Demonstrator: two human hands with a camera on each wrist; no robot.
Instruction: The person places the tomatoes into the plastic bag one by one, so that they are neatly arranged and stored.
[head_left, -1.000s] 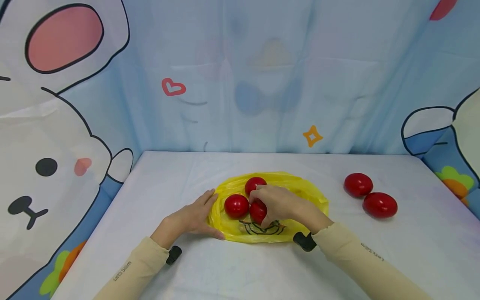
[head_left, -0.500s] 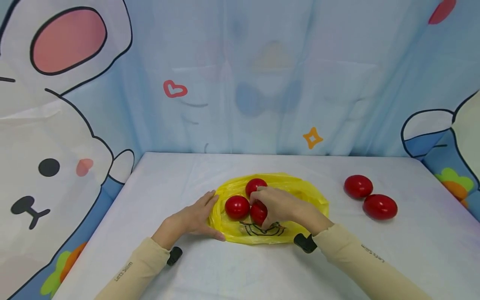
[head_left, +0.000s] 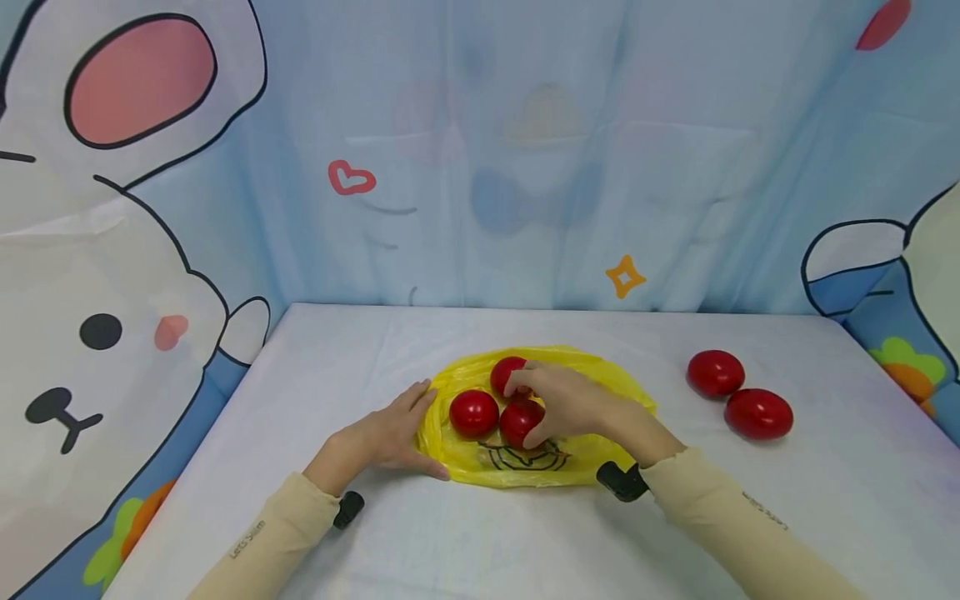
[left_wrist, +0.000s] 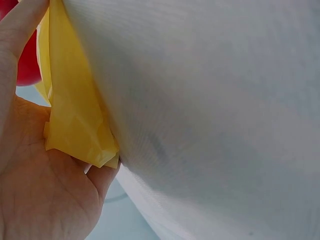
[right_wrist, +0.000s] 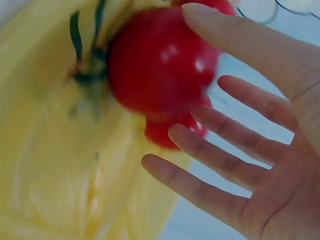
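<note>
Head view: my right grip [head_left: 573, 404] is spread, holding nothing, at the front red ball [head_left: 516, 427], on or in the yellow bag [head_left: 461, 467]; my left grip [head_left: 390, 435], fingers extended, touches its edge. I judge placing nearly done; next calls for lifting clear.

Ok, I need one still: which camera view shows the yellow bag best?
The head view: the yellow bag shows nearly whole there, though round red things and the right hand cover parts. The left wrist view shows only an edge against the left hand; the right wrist view, a blurred, cropped portion.
</note>
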